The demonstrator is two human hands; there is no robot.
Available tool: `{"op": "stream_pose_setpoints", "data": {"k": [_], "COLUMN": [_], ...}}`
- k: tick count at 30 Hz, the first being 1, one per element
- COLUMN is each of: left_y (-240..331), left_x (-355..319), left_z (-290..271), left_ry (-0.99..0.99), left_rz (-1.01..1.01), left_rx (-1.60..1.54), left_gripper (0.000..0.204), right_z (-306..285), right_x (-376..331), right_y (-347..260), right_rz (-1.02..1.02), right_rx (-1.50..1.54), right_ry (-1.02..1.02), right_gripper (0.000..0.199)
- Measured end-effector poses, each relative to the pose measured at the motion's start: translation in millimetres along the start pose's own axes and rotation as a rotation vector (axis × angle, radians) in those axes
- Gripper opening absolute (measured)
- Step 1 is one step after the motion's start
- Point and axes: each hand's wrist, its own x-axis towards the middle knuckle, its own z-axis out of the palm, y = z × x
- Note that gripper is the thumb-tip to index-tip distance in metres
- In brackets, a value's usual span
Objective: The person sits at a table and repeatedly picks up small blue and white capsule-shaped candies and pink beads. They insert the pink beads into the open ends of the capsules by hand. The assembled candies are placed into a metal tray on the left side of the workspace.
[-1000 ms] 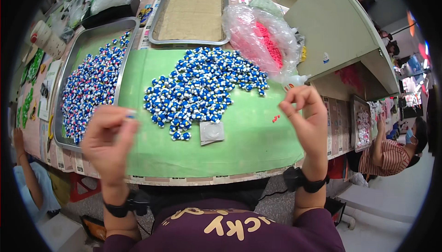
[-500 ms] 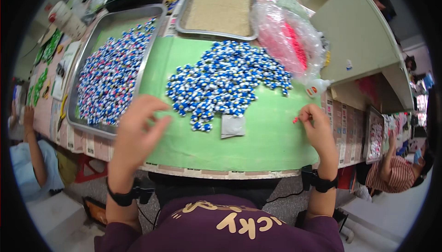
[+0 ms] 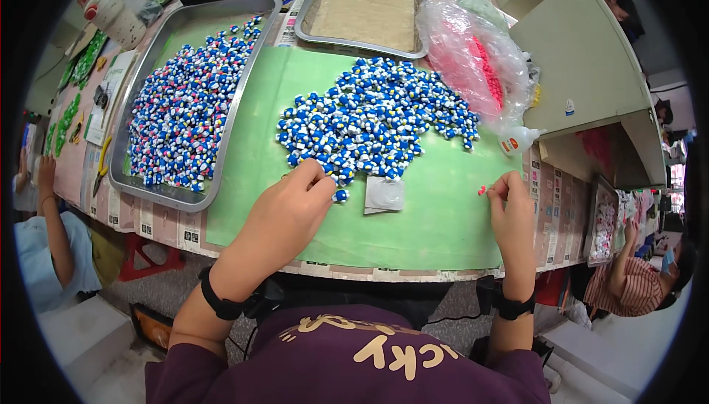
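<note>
Hands work at the near edge of a green mat point(image 3: 443, 219) spread on the surface. The left hand point(image 3: 284, 216) reaches into the lower fringe of a loose pile point(image 3: 373, 120) of small blue-and-white figures, its fingertips closed together among them, though whether they pinch one cannot be told; one stray figure point(image 3: 340, 196) lies just beside the thumb. The right hand point(image 3: 513, 208) rests well apart at the mat's right side, its fingertips pinched on a tiny red piece point(image 3: 481, 190). Between the hands lies a small clear packet point(image 3: 385, 195), flat on the mat, just below the pile. A metal tray point(image 3: 173, 193) to the left holds many more of the figures, these with pink on them, and a bag point(image 3: 473, 64) of pink parts slumps at the pile's right, with a small glue bottle point(image 3: 517, 139) lying on its side just below it. The red piece looks easy to lose: a loosened pinch would probably drop it on the mat or off the near edge. A sweep of the left wrist could scatter the pile's fringe toward the packet. The bottle, lying down, may leak if its tip is open.
</note>
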Motion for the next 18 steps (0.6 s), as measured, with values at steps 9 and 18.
{"op": "stream_pose_setpoints", "data": {"k": [9, 18], "left_y": [7, -7], "left_x": [-1, -1], "left_z": [9, -8], "left_ry": [0.043, 0.101], "left_rz": [0.05, -0.028], "left_rx": [0.131, -0.148], "left_gripper": [0.017, 0.015], "right_z": [-7, -16], "right_x": [5, 11], "right_y": [-11, -7], "right_rz": [0.104, 0.225], "right_rx": [-0.005, 0.411], "right_ry": [-0.045, -0.085], "right_gripper": [0.02, 0.022]}}
